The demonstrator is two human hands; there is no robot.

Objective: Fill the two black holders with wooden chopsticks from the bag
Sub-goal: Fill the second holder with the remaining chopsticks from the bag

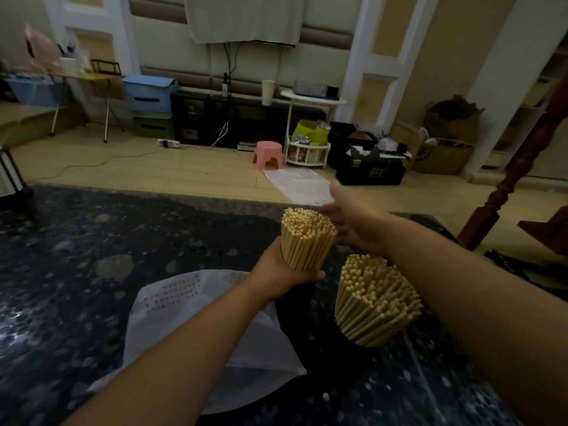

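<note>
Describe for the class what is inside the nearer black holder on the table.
The nearer black holder is packed with wooden chopsticks, their ends fanning out above its rim. Their lower parts and the holder's bottom are hidden by its dark wall, so how deep they reach cannot be seen.

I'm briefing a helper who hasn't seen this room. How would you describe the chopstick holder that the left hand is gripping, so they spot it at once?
Start at the dark speckled table and find the white plastic bag near its front edge. Just right of the bag stand two black holders packed with wooden chopsticks. Yours is the farther, left one, with the left hand wrapped around its bundle; the nearer holder stands untouched, its chopsticks fanning wider.
</note>
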